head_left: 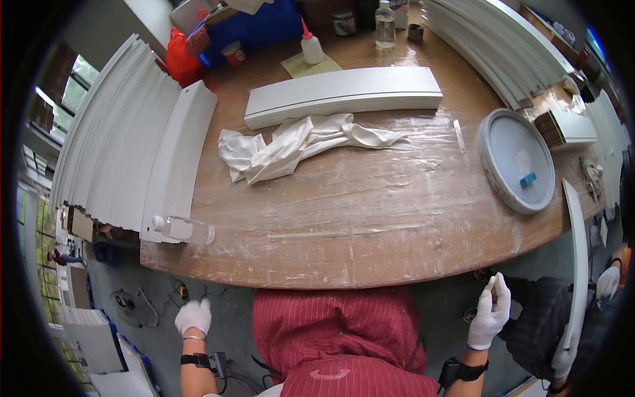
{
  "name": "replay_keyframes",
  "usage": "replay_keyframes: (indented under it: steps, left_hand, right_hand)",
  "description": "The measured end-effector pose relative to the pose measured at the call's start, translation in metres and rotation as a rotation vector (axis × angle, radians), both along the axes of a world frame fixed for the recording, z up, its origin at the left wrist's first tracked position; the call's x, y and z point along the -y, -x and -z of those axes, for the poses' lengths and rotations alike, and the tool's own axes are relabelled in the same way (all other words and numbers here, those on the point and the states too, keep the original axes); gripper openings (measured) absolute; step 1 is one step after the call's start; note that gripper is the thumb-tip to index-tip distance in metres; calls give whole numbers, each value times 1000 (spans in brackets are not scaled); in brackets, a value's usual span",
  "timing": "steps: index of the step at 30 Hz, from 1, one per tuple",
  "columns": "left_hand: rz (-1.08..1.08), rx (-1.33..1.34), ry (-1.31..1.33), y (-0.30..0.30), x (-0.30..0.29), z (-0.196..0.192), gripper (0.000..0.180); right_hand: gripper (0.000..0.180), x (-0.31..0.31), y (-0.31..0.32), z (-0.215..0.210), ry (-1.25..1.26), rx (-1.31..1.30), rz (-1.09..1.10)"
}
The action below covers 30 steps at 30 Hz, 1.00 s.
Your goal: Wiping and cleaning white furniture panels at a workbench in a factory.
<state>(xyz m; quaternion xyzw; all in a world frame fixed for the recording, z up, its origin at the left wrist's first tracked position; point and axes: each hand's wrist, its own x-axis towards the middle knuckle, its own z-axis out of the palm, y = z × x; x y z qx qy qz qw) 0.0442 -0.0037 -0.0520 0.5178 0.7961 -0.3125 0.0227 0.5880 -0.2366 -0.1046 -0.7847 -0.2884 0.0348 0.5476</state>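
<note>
My left hand (194,317), in a white glove, hangs off the table's front edge at the lower left. Its fingers are curled in, and no object shows in them. To the right of my lap is my right hand (488,314), gloved too and raised, its thumb and fingers pressed together at the tips. Whatever may be between those tips is too small to make out. Both hands are apart from the table (370,231). On it a crumpled white cloth (284,149) lies in front of a long white panel (344,96). A clear bottle (188,229) lies on its side at the front left.
Stacked white panels stand at the left (112,139) and back right (496,46). A round grey lid (512,149) holds a blue piece (528,180). A squeeze bottle (311,49) and a clear bottle (385,26) stand behind. A co-worker's gloved hand (564,357) grips a white strip (574,264).
</note>
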Motion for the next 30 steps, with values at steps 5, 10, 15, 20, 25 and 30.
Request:
replay_keyframes:
  steps: [5, 10, 15, 20, 25, 30]
  left_hand:
    - [1109, 1004, -680, -211, -52, -5, 28]
    - [1225, 1062, -74, -386, -39, 62, 85]
    - [1192, 1101, -28, -439, -75, 35, 83]
    - [923, 886, -105, -372, -107, 41, 82]
    - [615, 624, -239, -267, -145, 41, 91]
    - [281, 517, -408, -195, -190, 49, 96]
  right_hand:
    - [43, -63, -8, 17, -93, -75, -43]
    - [45, -139, -8, 48, -7, -83, -57]
    - [46, -134, -26, 55, 14, -68, 11]
    - [45, -136, -29, 62, 26, -29, 5]
    - [44, -129, -44, 69, 53, 25, 15]
    - [44, -128, -50, 75, 131, 123, 46]
